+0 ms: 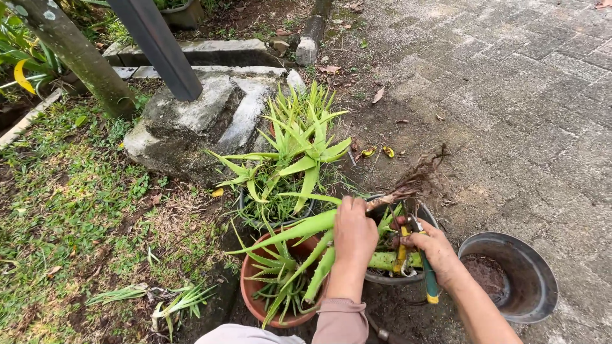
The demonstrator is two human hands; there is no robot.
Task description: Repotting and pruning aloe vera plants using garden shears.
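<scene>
Head view, left hand [354,230] gripping aloe plant [319,223], right hand [433,250] holding pruning shears [426,271]

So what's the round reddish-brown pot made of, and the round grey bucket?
The round reddish-brown pot looks like unglazed clay: matte, earthy orange, thick rim. It could be plastic, though. The round grey bucket with soil inside looks like plastic or dull metal: thin, smooth wall with a faint sheen. Which one isn't clear.

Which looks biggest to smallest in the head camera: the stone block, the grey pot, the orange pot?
1. Stone block, clearly largest.
2. Grey pot and orange pot look about alike; leaves and an arm hide much of the orange one, so I won't rank them.
</scene>
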